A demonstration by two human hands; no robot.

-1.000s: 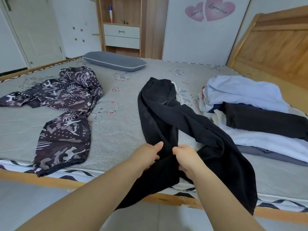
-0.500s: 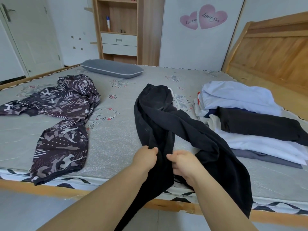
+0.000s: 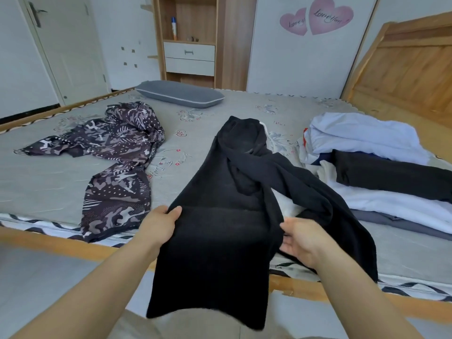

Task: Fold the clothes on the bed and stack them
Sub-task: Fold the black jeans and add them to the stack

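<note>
At the near edge of the bed (image 3: 61, 177), seen from the head camera, the black trousers (image 3: 227, 216) are pinched at one leg's left edge by the left hand (image 3: 159, 226) and touched on the right by the loosely spread right hand (image 3: 303, 238), their waistband lying farther up the mattress beside the folded stack (image 3: 381, 172).

trousers (image 3: 220, 216) black | garment (image 3: 115, 167) purple camouflage | pillow (image 3: 179, 94) grey
</note>
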